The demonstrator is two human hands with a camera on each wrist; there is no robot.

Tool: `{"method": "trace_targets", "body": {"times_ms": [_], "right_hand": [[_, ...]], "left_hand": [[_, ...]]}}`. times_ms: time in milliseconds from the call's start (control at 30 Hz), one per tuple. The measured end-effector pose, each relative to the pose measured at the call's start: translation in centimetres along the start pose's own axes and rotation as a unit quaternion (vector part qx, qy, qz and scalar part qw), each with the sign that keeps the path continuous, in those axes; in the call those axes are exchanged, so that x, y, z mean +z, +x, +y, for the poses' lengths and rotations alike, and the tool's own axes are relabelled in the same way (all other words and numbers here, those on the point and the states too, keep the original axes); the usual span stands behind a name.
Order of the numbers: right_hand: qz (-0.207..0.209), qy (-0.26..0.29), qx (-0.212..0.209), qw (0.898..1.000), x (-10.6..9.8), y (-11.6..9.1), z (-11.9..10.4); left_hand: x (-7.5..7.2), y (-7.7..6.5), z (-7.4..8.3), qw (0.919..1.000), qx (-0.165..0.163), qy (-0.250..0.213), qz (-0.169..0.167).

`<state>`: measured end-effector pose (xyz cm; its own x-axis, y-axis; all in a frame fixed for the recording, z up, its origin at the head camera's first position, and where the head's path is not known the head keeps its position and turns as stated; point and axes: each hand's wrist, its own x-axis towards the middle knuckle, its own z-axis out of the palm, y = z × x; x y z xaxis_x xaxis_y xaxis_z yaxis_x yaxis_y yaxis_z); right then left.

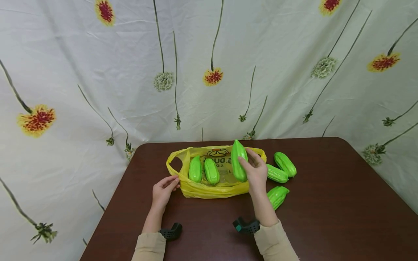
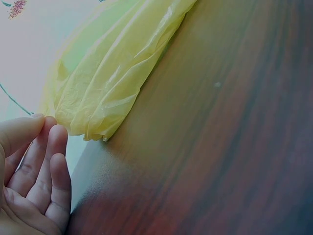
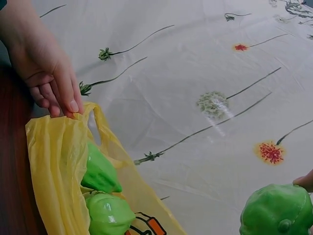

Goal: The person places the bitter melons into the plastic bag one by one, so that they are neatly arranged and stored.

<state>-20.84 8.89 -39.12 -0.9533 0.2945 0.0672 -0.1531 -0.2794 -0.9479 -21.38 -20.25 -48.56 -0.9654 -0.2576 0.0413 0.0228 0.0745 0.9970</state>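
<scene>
A yellow plastic bag (image 1: 209, 192) lies on the table with its mouth spread wide. My left hand (image 1: 162, 191) pinches the bag's left edge between thumb and fingertips, also plain in the left wrist view. Over the right part of the bag, my right hand (image 1: 257, 174) grips a bright green bitter melon (image 1: 237, 161), its pointed end up. That same melon (image 3: 275, 210) shows at the lower right of the right wrist view. Inside the bag, a bitter melon (image 1: 195, 169) on the left lies beside a second bitter melon (image 1: 212, 172).
Right of the bag are three more bitter melons: one at the back (image 1: 285, 164), one close to the bag (image 1: 277, 174), and one nearer me (image 1: 277, 197), partly behind my right forearm. The dark wooden table (image 1: 343, 203) meets a flowered cloth (image 1: 287, 90) behind.
</scene>
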Motion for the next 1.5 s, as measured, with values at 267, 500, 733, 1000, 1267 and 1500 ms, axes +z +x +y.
{"method": "trace_targets", "body": {"times_ms": [267,500,733,1000,1267,1500], "right_hand": [[0.0,-0.008,0.006,1.0,0.4,0.1,0.5],[-0.003,-0.005,0.019,1.0,0.8,0.2,1.2],[-0.007,-0.025,0.033,0.999,1.1,0.4,2.3],[-0.004,-0.03,0.044,0.999,1.4,0.6,3.3],[0.004,-0.045,0.043,0.998,1.9,0.9,4.0],[0.002,-0.055,0.049,0.997,2.1,1.2,4.7]], "left_hand": [[0.0,0.1,-0.1,1.0,-0.002,0.002,-0.001],[-0.1,0.0,0.0,1.0,-0.004,0.002,-0.001],[-0.1,-0.1,0.2,1.0,-0.004,0.003,-0.001],[0.0,0.0,0.0,1.0,-0.003,0.007,0.0],[0.0,0.0,-0.1,1.0,0.002,0.006,0.0],[0.0,0.0,-0.1,1.0,-0.001,0.009,-0.001]]}}
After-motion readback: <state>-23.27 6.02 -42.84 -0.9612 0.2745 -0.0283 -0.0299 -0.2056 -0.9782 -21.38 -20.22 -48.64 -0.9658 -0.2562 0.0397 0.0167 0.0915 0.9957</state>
